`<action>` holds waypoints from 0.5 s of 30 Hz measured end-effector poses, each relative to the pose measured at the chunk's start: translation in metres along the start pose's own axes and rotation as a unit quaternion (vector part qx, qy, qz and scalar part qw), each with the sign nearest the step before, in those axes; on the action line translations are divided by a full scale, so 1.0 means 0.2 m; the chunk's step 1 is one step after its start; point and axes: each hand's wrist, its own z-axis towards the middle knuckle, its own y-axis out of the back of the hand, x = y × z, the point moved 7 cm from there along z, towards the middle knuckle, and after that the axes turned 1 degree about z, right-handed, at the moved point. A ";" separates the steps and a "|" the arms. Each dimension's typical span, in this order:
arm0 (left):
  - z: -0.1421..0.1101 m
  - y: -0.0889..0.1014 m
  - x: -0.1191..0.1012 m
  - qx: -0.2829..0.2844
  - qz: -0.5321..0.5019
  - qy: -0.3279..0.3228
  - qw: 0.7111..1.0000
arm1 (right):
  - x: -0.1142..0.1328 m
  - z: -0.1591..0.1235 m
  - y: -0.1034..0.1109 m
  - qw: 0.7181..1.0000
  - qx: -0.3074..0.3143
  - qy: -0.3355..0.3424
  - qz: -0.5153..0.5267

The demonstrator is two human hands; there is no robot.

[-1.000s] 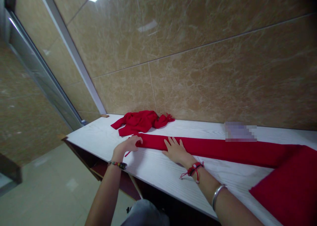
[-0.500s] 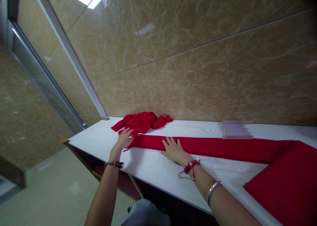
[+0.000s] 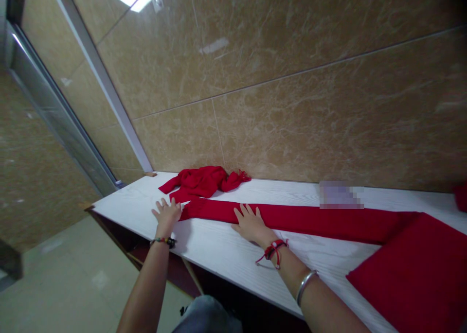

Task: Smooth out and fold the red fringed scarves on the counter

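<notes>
A long red scarf (image 3: 310, 219) lies folded into a narrow strip along the white tabletop, widening into a broad unfolded part at the right. My right hand (image 3: 251, 222) rests flat on the strip with its fingers spread. At the strip's left end is my left hand (image 3: 167, 213), open, fingers apart, its thumb side beside the fringed end; whether it touches the fringe I cannot tell. Just beyond, a second red scarf (image 3: 204, 181) lies crumpled, its fringe pointing right.
The white tabletop (image 3: 215, 243) runs along a brown marbled tile wall (image 3: 277, 129), with open shelving below its front edge. A blurred-out pale item (image 3: 337, 195) sits behind the strip. Some red cloth (image 3: 461, 197) shows at the far right edge.
My left hand has let go of the scarf's end and moved left, its fingers spreading. My right hand has stayed flat on the strip. The view has shifted slightly.
</notes>
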 end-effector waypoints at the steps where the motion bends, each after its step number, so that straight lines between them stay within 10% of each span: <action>1: 0.01 0.03 0.01 -0.005 0.002 0.007 1.000 | 0.00 0.00 0.00 1.000 0.003 0.000 0.001; 8: 0.03 0.00 -0.20 0.072 -0.010 -0.233 0.970 | 0.01 -0.02 0.01 1.000 -0.005 0.004 0.004; 15: 0.07 -0.08 -0.03 0.066 0.015 -0.188 0.980 | 0.01 -0.03 0.02 1.000 -0.009 0.004 0.003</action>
